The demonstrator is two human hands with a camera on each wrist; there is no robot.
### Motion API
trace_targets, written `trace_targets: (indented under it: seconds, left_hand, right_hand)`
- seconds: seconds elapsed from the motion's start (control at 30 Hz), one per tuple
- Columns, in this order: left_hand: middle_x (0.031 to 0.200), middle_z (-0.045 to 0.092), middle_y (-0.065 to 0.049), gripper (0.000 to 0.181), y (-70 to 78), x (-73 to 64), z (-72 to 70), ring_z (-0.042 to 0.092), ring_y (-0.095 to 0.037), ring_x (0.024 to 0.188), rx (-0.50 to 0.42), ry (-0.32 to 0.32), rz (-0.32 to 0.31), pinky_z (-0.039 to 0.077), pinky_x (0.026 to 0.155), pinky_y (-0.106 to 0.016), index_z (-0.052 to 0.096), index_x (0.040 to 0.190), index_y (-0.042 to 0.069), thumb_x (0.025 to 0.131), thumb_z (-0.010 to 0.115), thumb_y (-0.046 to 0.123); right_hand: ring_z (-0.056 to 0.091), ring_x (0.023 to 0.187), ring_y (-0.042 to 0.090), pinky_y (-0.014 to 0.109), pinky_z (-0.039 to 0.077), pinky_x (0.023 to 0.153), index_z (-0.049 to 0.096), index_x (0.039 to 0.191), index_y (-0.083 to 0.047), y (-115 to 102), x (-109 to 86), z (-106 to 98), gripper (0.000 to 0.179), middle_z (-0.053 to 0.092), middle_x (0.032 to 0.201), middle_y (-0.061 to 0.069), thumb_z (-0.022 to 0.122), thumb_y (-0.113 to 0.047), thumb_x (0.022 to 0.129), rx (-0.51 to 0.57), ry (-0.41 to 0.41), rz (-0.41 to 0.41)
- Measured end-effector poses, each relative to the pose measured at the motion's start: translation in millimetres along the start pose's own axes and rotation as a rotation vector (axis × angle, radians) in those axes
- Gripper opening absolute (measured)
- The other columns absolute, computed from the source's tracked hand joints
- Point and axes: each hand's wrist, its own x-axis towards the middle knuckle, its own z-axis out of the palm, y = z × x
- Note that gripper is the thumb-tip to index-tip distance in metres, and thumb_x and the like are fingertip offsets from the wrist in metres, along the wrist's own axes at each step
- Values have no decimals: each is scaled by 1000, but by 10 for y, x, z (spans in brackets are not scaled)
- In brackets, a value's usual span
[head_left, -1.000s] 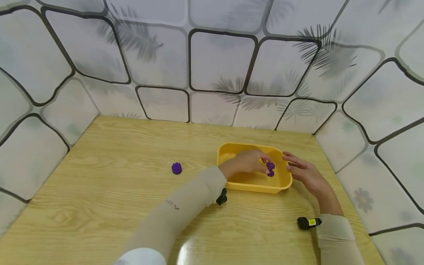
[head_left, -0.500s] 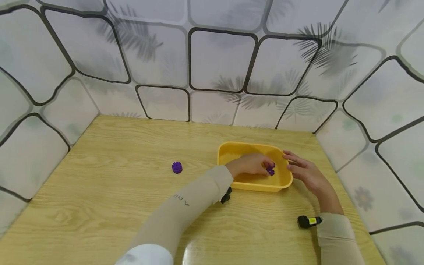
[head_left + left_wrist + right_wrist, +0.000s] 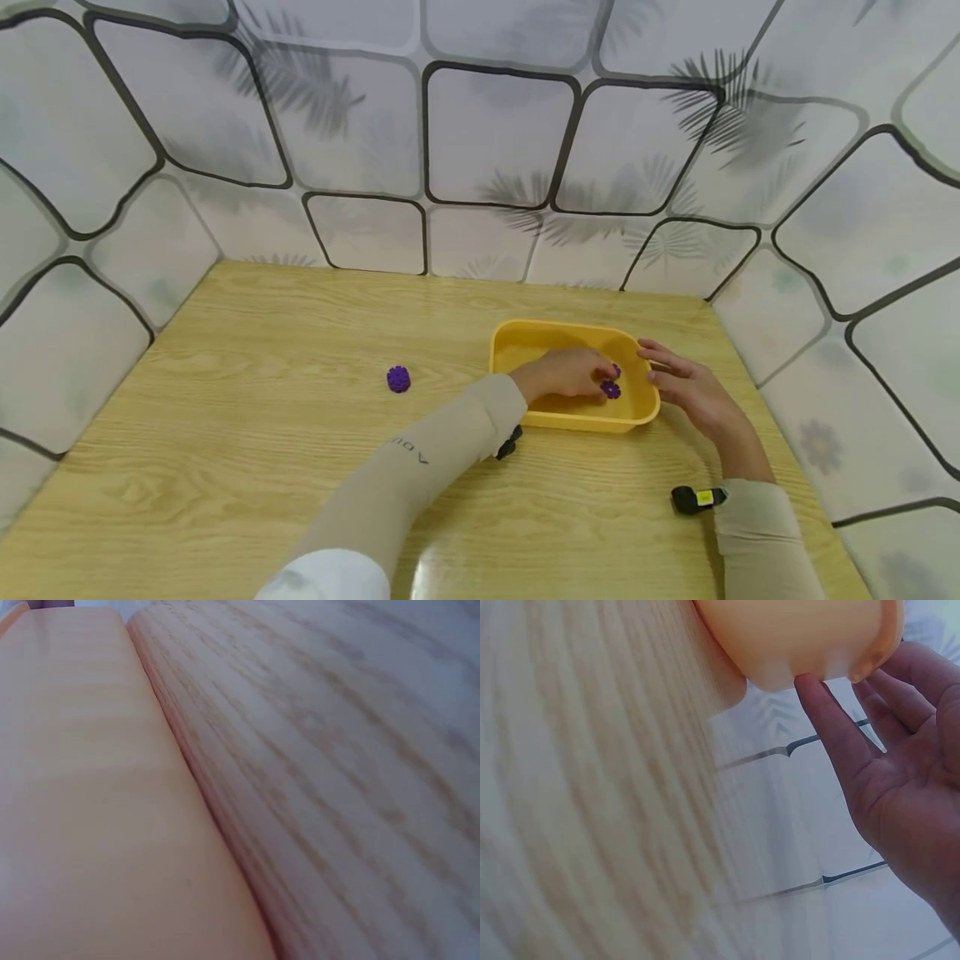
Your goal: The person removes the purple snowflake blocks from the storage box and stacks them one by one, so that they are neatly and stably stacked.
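My left hand (image 3: 576, 372) reaches into a yellow plastic basin (image 3: 551, 421), its fingertips among small purple flower-shaped pieces. One purple flower piece (image 3: 611, 389) shows between the index finger and thumb. Another lies partly hidden behind the fingertip, and whether the fingers pinch either one is not plain. Outside the basin, my right hand (image 3: 697, 396) touches its right end with extended fingers. In the right wrist view a digit rests against the outer wall of the basin (image 3: 802, 634). The left wrist view holds only the basin's side (image 3: 97, 787) and wood grain.
A small purple flower-shaped cluster (image 3: 398, 379), perhaps a stack, sits on the wooden table (image 3: 262, 417) left of the basin. Patterned walls (image 3: 495, 142) close in the table at the back and sides. Black wrist devices (image 3: 684, 500) are strapped to both wrists.
My left fingers have moved in over the purple pieces, which now appear spread apart, one partly covered. The right hand has stayed at the basin's end. The cluster on the table is unmoved.
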Motion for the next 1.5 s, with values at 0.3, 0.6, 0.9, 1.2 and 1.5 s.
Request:
trace_targets:
  seconds: [0.3, 0.6, 0.9, 1.2, 1.5]
  left_hand:
    - [143, 55, 12, 47, 25, 36, 59, 52, -6, 130, 124, -9, -7, 43, 107, -26, 60, 141, 33, 97, 64, 49]
    - [132, 57, 11, 49, 22, 14, 70, 56, -5, 116, 133, -5, 0, 47, 96, -25, 56, 143, 36, 97, 63, 50]
    - [116, 56, 13, 34, 30, 1, 73, 55, -2, 100, 142, 1, 6, 47, 82, -22, 66, 126, 37, 95, 64, 52]
    - [111, 59, 14, 32, 12, -21, 57, 56, -2, 94, 80, 3, -5, 46, 82, -20, 67, 119, 30, 94, 67, 49]
    - [109, 65, 14, 30, -7, -37, 39, 59, -2, 95, 12, 28, 2, 46, 88, -20, 64, 124, 27, 97, 67, 40]
  right_hand:
    - [51, 123, -12, 18, 52, 91, 40, 151, 3, 26, -4, -6, 54, 28, 166, -5, 55, -19, 105, 10, 12, 5]
    - [50, 123, -13, 17, 51, 91, 39, 153, 1, 11, -14, 5, 55, 25, 167, -4, 55, -21, 105, -8, 11, 11]
    - [50, 122, -13, 17, 51, 91, 39, 153, 0, 1, -9, 8, 55, 24, 168, -2, 56, -23, 105, -19, 15, 24]
    - [50, 123, -12, 16, 51, 91, 39, 152, 2, 0, -6, 16, 54, 25, 167, -3, 55, -20, 105, 3, 9, 13]
    - [52, 123, -9, 19, 53, 91, 40, 151, 4, 1, -1, 30, 55, 27, 166, -2, 57, -18, 104, 44, 16, 9]
